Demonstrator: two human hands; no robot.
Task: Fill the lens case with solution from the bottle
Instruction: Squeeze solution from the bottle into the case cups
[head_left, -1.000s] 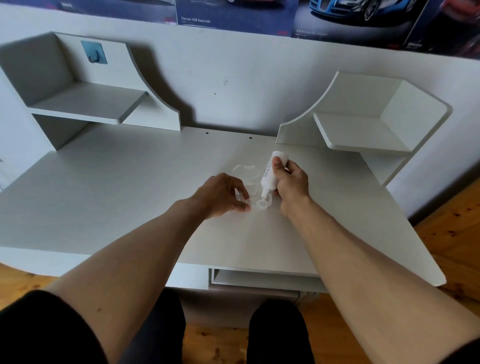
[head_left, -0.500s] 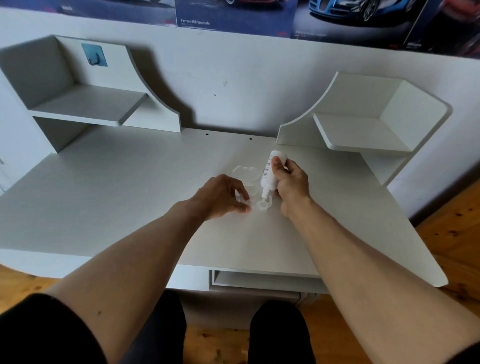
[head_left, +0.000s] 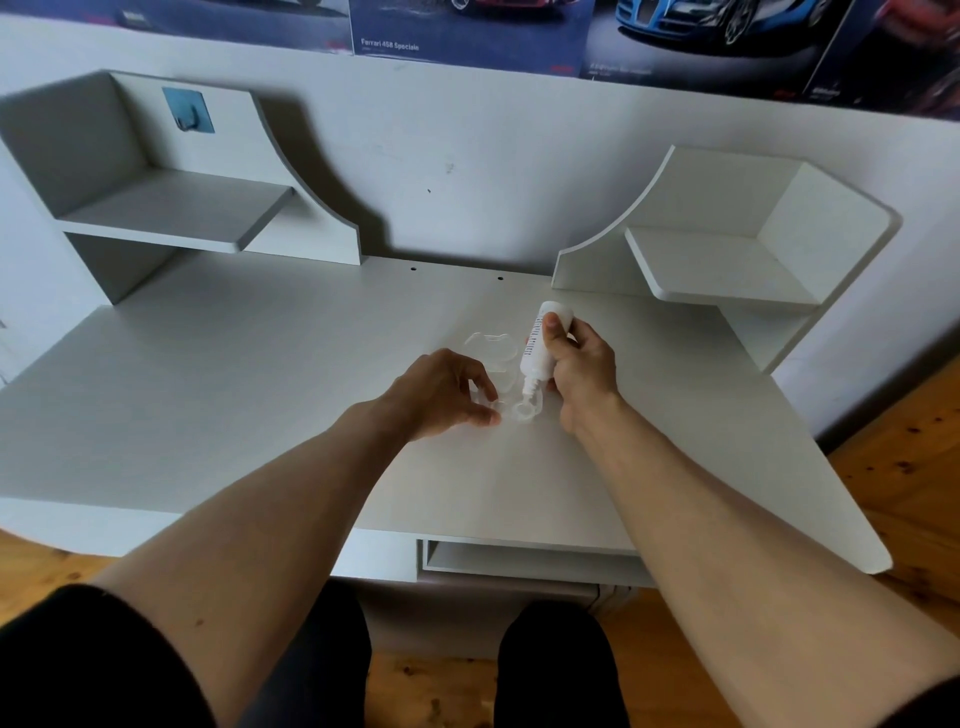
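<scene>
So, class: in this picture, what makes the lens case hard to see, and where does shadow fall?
Head view: the clear case nearly vanishes against the pale desk; the left shelf throws a dark shadow rightward onto the wall.

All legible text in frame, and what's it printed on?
"Ferrari 458 Speciale": caption on the middle car poster.
Caption under the blue car poster: too blurred to read.
Small print on the right-hand poster: unreadable.
Printed lines along the bottle: too small to read.
</scene>
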